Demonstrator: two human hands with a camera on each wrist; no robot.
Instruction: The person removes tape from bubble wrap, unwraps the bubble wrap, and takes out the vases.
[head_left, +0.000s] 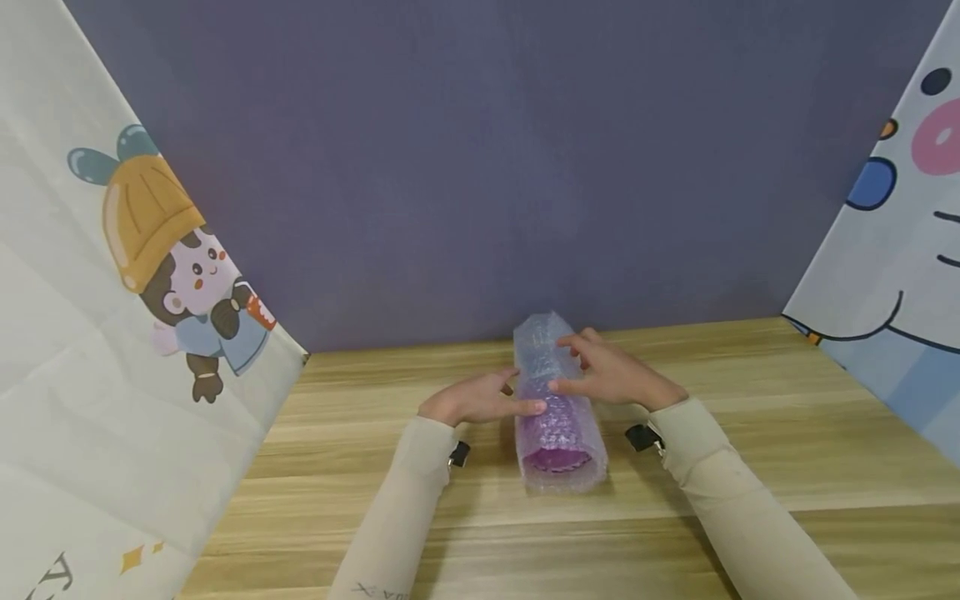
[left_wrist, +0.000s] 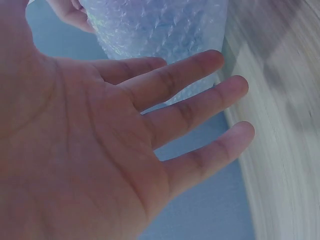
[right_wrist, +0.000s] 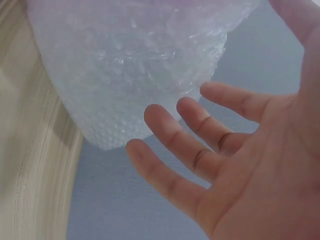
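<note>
A roll of bubble wrap (head_left: 561, 429) lies on the table in the head view, pointing away from me. Inside its near end shows a bright purple round rim (head_left: 557, 460); the rest of that thing is veiled by the wrap. My left hand (head_left: 480, 398) is at the roll's left side, thumb laid over its top. On the right side, my right hand (head_left: 611, 371) has its thumb and index finger over the wrap. Both wrist views show spread, fairly straight fingers beside the wrap (left_wrist: 160, 30), with the right hand's fingertips right at the wrap's edge (right_wrist: 120, 100).
The wood-grain table (head_left: 360, 467) ends at a dark blue-grey wall panel (head_left: 480, 167) just past the roll's far end. White cloths with cartoon prints, one on the left (head_left: 60, 333) and one on the right (head_left: 922, 275), flank the table.
</note>
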